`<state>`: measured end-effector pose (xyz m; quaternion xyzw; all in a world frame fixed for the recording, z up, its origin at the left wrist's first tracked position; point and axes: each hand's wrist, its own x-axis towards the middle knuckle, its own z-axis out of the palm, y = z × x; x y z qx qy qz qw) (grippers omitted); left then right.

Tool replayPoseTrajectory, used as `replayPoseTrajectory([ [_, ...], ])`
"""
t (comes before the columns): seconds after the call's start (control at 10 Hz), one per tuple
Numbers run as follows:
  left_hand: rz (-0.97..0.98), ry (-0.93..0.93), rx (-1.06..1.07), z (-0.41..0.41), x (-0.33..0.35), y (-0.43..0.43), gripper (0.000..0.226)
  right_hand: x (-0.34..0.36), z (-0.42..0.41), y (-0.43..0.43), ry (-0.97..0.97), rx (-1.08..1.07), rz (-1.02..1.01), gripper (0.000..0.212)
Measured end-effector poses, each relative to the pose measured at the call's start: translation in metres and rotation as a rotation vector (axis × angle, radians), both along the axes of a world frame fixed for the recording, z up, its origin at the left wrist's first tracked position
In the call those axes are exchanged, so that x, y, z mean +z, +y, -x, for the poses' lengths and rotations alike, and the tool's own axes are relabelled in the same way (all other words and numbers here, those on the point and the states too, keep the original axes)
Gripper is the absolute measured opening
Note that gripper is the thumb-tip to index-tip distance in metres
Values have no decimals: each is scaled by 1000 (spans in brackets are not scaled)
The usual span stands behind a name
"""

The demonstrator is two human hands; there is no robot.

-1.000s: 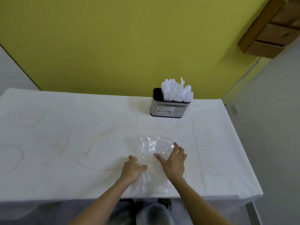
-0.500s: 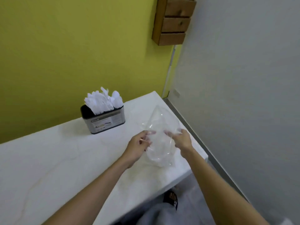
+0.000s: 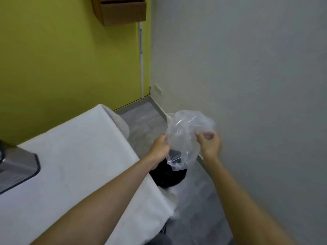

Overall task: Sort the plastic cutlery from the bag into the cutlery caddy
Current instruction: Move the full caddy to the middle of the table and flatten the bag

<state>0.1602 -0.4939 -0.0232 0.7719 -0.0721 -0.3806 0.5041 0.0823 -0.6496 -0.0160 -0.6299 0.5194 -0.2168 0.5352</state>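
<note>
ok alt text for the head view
The left hand and right hand hold a crumpled clear plastic bag, seemingly empty, beyond the end of a white table, above a dark round object on the floor. A grey caddy sits on the table at far left.

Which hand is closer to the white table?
Left. The left hand is just past the end of the table, holding one side of the plastic bag. The right hand holds the bag's other side, farther from the table, nearer the grey wall.

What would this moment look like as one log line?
left hand: grips bag | right hand: grips bag | bag: looks empty, past table edge, above dark round object
</note>
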Motion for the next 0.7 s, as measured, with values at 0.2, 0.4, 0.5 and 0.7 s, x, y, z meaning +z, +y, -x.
replayPoseTrajectory([
  [0.2,-215,237,8,-20,-130,-55,21,-161,4,-39,144,44,-147,26],
  [0.4,-395,307,8,-42,-255,-71,38,-272,2,-41,156,2,-214,23],
  [0.5,-483,292,8,-48,-282,-76,42,-324,5,-44,192,43,-239,25],
  [0.7,-597,241,-94,-52,-312,-72,50,-388,19,-46,283,480,-388,72],
])
